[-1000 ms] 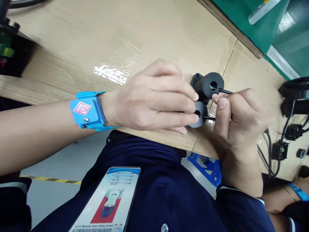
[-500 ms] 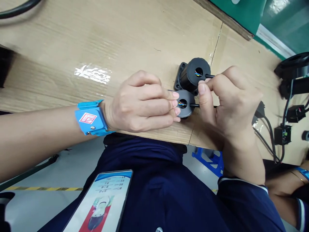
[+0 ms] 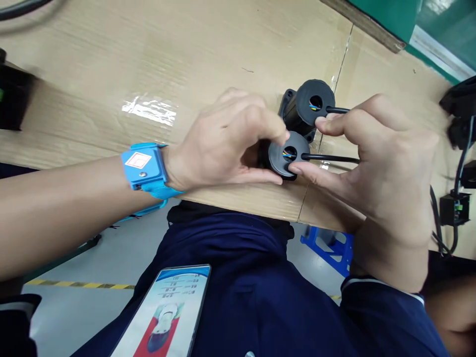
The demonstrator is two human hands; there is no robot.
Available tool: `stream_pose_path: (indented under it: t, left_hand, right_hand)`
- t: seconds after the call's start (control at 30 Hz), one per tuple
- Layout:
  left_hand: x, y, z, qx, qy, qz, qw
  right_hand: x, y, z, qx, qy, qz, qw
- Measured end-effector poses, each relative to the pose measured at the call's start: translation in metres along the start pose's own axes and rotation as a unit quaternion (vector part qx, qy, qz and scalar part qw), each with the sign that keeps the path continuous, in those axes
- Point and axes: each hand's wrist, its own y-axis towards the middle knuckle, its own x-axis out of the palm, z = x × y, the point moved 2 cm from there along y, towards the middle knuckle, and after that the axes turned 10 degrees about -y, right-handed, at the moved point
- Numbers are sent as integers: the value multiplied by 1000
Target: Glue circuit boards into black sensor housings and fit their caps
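Observation:
Two black round housings stand side by side on the table. The near housing (image 3: 274, 161) has a dark grey cap with a centre hole showing coloured wires, and a black cable (image 3: 330, 158) leaves its right side. My left hand (image 3: 230, 141), with a blue wrist strap (image 3: 144, 166), curves thumb and fingers around this housing from the left. My right hand (image 3: 386, 144) has thumb and index finger spread: the thumb touches the near cap's lower right rim, the index tip is close to the far cap. The far housing (image 3: 316, 101) has a square flange, coloured wires and its own cable.
Black parts with cables (image 3: 455, 208) lie at the right table edge. A black box-like part (image 3: 15, 91) is at the left. A green mat (image 3: 386, 17) lies at the back right. A blue stool (image 3: 329, 248) stands below, and another person's arm (image 3: 451, 312) shows at lower right.
My left fingers, earlier bunched at the cap's left edge, have parted around the near housing. My right thumb and index finger have spread apart, the thumb reaching the near cap. The view has shifted slightly.

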Motion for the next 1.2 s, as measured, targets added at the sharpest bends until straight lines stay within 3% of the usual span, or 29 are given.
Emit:
stream_pose_path:
  t: [0.17,0.4,0.97,1.2]
  left_hand:
    - [1,10,6,-119,-63,-83,987]
    - [2,17,14,-169,-141,-21,975]
    - [-1,23,19,-233,-129,-31,963]
    - [-1,22,31,-362,-181,-29,914]
  right_hand:
    - [0,1,1,-8,10,11,1000]
    - [1,4,6,-16,23,37,999]
    - [0,6,1,-20,4,40,999]
    - [-1,-2,-5,-43,-10,69,997]
